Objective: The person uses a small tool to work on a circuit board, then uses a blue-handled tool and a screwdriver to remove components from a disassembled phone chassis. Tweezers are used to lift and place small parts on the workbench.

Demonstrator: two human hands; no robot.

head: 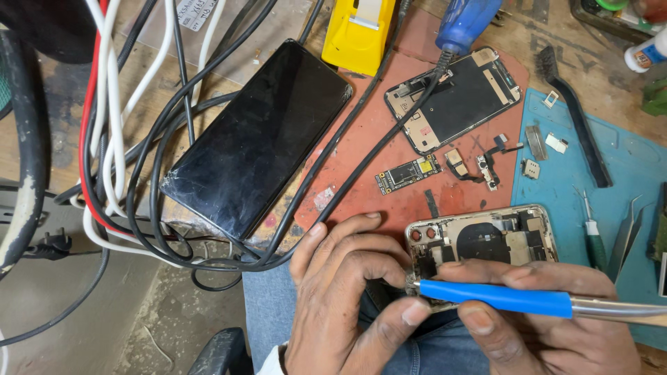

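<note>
Here, the left hand [340,292] is curled, fingers bent, pinching the lower left corner of the opened phone chassis [486,243]. The chassis lies between both hands, straddling the red mat [375,132] and blue mat [625,167]. The right hand [549,326] grips a blue-handled tool [500,297], its tip touching the chassis at that corner.

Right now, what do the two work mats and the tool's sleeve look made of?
Red mat: matte rubber or silicone, it seems, scuffed and stained. Blue mat: likely silicone, smooth, with moulded edges. Blue sleeve on the tool in the right hand: smooth, slightly glossy plastic or rubber; the shaft looks like bare metal.
</note>
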